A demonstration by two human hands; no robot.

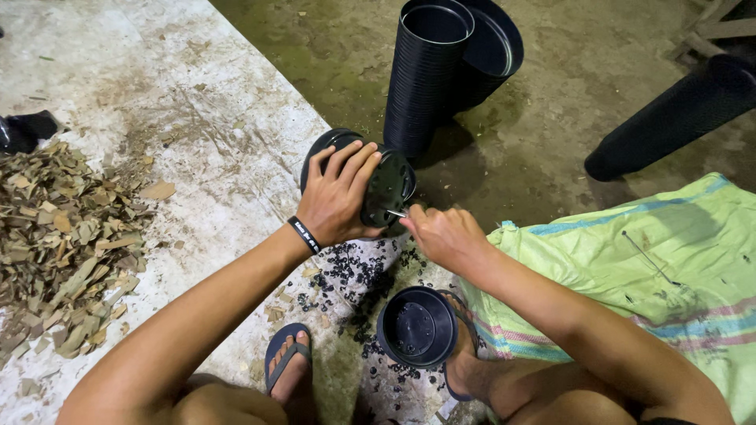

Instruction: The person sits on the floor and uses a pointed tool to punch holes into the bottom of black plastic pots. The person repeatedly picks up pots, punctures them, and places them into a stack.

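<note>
Head view: your left hand (340, 197), fingers spread over its base, grips the black round plastic pot (378, 177) turned on its side, base facing right toward your right hand (441, 236). That hand is pinched closed around a thin metal spike (396, 212), whose tip touches the pot's base, its long axis lying level.

Your black plant pot (386, 185) is smooth, slightly glossy plastic; the green sack (630, 260) is woven; the concrete floor (197, 118) is rough.
</note>
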